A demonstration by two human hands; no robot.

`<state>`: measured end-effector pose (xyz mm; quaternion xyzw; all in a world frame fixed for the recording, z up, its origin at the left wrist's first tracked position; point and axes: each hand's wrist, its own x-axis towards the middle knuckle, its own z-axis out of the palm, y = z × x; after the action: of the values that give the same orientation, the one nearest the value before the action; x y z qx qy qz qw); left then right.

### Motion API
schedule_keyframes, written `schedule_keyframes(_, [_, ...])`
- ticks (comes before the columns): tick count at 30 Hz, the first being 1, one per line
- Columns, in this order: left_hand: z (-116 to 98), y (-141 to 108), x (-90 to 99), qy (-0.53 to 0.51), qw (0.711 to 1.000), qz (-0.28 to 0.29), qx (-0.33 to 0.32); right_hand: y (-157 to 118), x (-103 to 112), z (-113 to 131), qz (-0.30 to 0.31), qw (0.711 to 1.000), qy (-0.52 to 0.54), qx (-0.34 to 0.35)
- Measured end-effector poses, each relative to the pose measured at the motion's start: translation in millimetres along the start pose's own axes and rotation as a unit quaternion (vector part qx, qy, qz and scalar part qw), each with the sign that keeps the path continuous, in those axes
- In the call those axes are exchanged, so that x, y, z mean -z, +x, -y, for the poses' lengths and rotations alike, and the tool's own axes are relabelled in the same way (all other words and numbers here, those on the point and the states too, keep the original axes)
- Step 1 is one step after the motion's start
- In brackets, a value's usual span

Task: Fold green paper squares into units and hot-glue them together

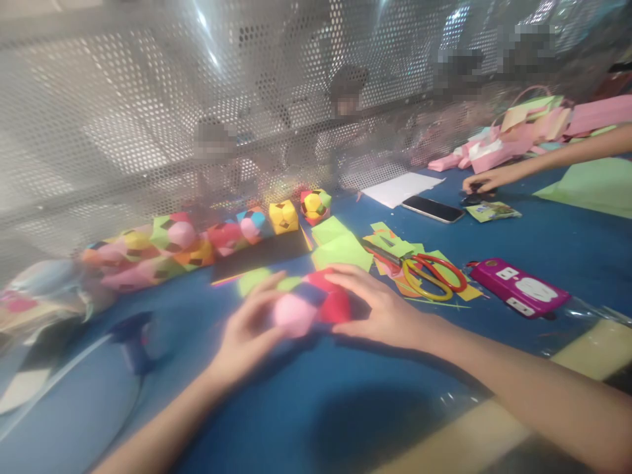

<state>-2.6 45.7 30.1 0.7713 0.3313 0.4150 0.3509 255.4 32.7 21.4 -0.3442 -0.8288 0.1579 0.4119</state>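
Note:
Between my two hands is a folded paper ball (297,315) with pink, red and green faces, slightly blurred. My left hand (251,326) curls around its left side, thumb below and fingers above. My right hand (378,304) grips the red part on the other side. Just beyond lie lime green paper sheets (340,247) and a dark paper stack (261,255). To the right of my right hand, scissors with yellow and red handles (428,276) rest on colored paper scraps (395,245).
A row of finished-looking paper balls (178,234) lines the metal mesh (148,131). A glue gun (133,339) stands at left. Rightward are a phone (433,209), a purple case (518,287), a white sheet (402,189) and another person's hand (486,183) near a small packet (492,211).

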Motion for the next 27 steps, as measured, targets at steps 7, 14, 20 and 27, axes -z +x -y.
schedule_keyframes(7, [-1, 0, -0.5, 0.024, 0.999, 0.011, -0.034, 0, 5, 1, -0.012, 0.999, -0.029, 0.015])
schedule_keyframes(14, [0, -4, -1.7, 0.029, 0.998, 0.039, -0.048, -1, 3, 5, 0.021, 1.0, -0.008, -0.011])
schedule_keyframes(20, [1, -1, 1.9, 0.013, 0.997, 0.068, -0.025, 6, 17, 3, 0.088, 0.992, 0.064, -0.06])
schedule_keyframes(27, [3, 3, 3.7, -0.015, 0.995, 0.097, 0.0, 12, 27, 1, 0.154, 0.956, 0.18, -0.176])
